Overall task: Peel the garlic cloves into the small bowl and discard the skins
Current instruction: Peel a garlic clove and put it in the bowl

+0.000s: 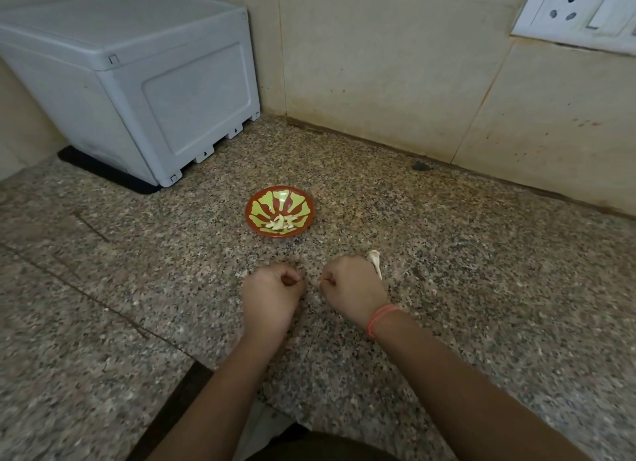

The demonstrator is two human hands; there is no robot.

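A: "While peeled cloves (282, 222) lie in the small bowl (248, 216) mid-surface, which step?"

B: "Skin clearing, I judge. Left hand (270, 297), right hand (354, 292): fingers curled, contents indiscernible. Next, gather the skin (374, 261) beside the right hand."

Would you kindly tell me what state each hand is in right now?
Left hand: fingers curled shut, nothing visible in its grip.
Right hand: fingers curled; whether it holds the white garlic piece beside it cannot be told.
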